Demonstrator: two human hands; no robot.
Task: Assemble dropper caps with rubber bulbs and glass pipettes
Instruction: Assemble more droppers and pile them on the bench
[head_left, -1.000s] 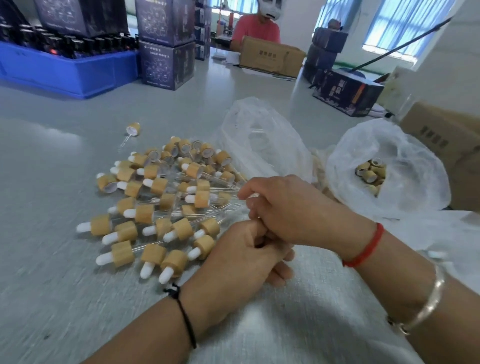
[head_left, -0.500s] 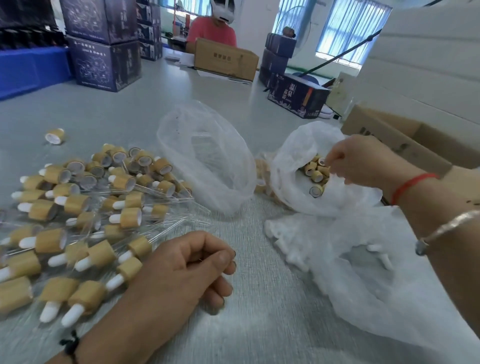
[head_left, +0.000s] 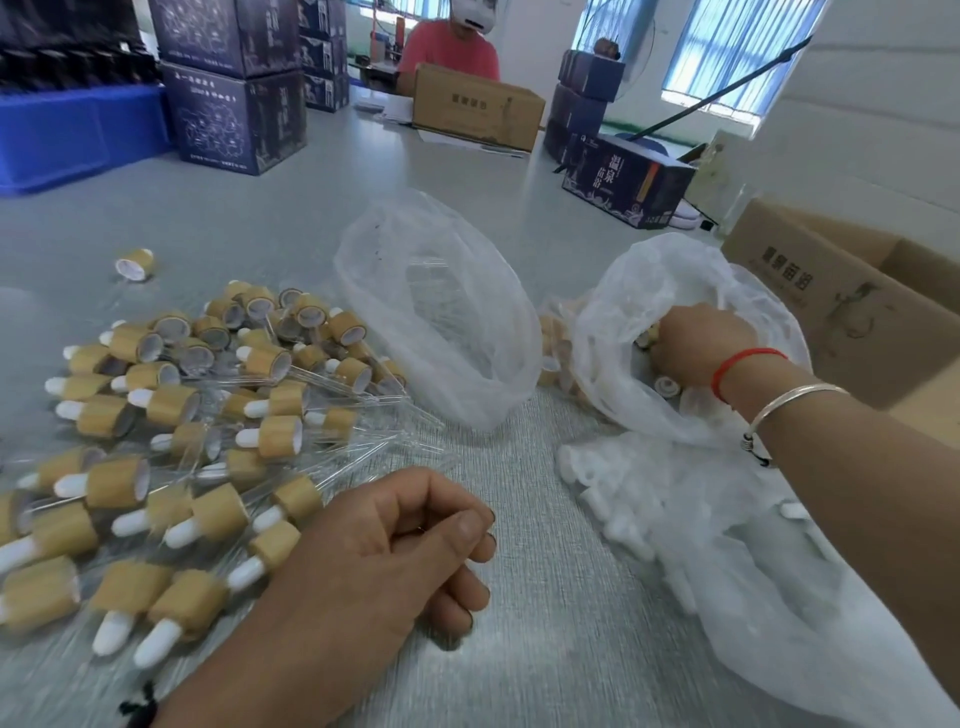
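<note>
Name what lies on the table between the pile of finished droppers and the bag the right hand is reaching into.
In the head view, a clear plastic bag, open and crumpled, sits between the pile of finished droppers and the cap bag holding the right hand.

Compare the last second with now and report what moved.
The right hand left the left hand, swung right and reached into the bag of bamboo caps, fingers now buried among them. The left hand stayed loosely curled on the table. The pile of finished droppers is unchanged.
</note>
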